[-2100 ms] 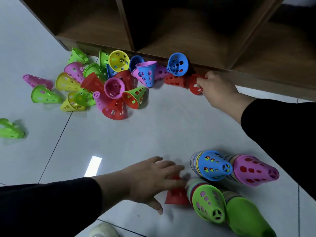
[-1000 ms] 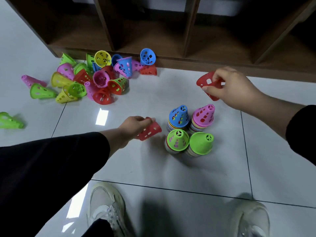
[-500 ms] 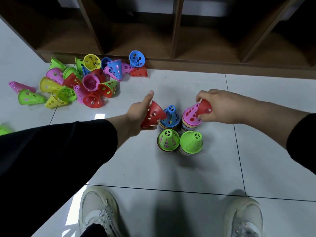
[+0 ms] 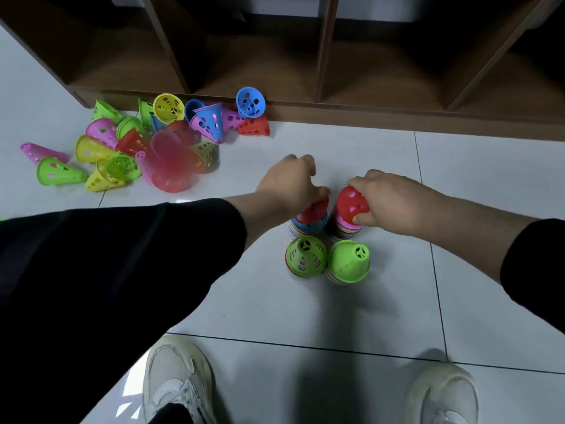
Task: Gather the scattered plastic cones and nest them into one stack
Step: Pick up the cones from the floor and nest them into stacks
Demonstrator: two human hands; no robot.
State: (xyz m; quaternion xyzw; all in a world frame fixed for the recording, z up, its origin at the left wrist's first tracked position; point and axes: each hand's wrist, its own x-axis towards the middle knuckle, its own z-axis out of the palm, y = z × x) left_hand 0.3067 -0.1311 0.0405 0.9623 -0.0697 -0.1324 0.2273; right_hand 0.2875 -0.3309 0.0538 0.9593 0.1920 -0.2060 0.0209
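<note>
Now both hands push red cones down onto stacks.

Left hand [image 4: 290,182] grips a red cone [image 4: 315,211] over the blue-topped stack [image 4: 307,229], fingers curled down. Just beside that stack, right hand [image 4: 394,200] grips another red cone [image 4: 350,205] on the pink stack [image 4: 347,229], so each nests snugly. Loose cones [image 4: 146,148] lie well left of it, by the wooden shelf [image 4: 336,114].

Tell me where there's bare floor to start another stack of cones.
Bare tile lies right of the four stacks, toward the shelf base, and between the stacks and the shoes. The loose cone pile at far left is crowded, as is the spot under both hands.
</note>
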